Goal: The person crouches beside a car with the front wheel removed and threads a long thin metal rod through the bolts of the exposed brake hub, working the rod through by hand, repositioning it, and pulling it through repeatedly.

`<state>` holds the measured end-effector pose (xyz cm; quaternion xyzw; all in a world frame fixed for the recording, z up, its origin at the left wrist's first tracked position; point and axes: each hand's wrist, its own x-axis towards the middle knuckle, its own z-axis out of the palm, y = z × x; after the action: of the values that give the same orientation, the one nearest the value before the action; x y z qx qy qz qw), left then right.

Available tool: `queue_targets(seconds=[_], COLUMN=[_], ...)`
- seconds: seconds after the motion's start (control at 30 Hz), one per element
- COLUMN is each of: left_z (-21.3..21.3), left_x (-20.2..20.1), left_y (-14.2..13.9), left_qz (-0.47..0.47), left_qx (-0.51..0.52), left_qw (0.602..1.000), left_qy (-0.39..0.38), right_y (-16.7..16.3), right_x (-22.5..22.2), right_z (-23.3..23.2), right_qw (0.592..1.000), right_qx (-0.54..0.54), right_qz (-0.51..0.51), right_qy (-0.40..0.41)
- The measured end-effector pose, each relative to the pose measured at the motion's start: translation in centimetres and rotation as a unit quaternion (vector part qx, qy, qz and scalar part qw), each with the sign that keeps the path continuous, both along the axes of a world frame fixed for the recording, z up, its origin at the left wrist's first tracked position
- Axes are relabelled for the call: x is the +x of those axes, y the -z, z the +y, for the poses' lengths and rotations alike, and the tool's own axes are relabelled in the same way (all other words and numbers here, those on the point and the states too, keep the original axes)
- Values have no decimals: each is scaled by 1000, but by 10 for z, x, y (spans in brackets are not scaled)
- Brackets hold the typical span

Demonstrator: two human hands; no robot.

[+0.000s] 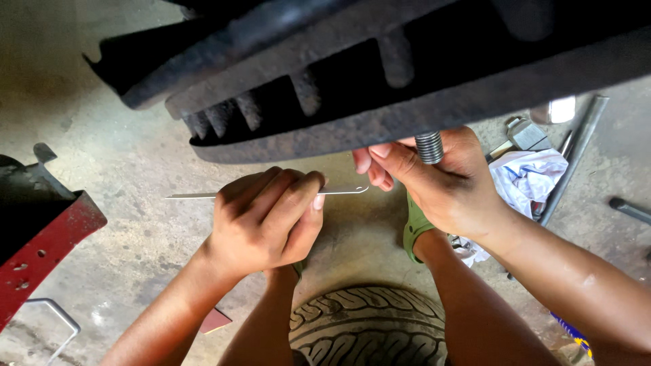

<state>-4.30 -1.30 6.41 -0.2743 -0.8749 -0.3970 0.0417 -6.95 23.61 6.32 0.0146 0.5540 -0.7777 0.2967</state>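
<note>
Metal strip (pixel 271 194), thin, light and springy, was gripped mid-length by the left hand (pixel 264 220); the right hand (pixel 441 179) pinched its rounded end.

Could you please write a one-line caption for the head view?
Left hand grips a thin metal strip; right hand holds its end beneath a rusty brake disc.

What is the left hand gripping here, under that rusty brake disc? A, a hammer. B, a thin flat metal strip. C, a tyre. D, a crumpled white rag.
B: the left hand is closed around a thin flat metal strip that sticks out on both sides of the fist, just below the rusty brake disc.
</note>
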Motion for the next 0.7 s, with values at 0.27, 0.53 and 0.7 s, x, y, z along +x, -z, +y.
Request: queue_targets(seconds=[0.27,0.53,0.7], left_z=[-7,-11,-14], left_x=[0,-8,-12], left_y=[1,-9,-18], left_qz=[11,26,29], left_qx=[-10,-11,-29], left_qw=[1000,1000,999], left_qy=[-8,-8,-14], right_y=[-5,-29,-32], right_x=[-1,-4,-6], right_z=[-8,-3,-3], right_qw=[1000,997,997], right_qx=[-24,35,29], right_qz=[16,37,62], right_qy=[2,-56,-40])
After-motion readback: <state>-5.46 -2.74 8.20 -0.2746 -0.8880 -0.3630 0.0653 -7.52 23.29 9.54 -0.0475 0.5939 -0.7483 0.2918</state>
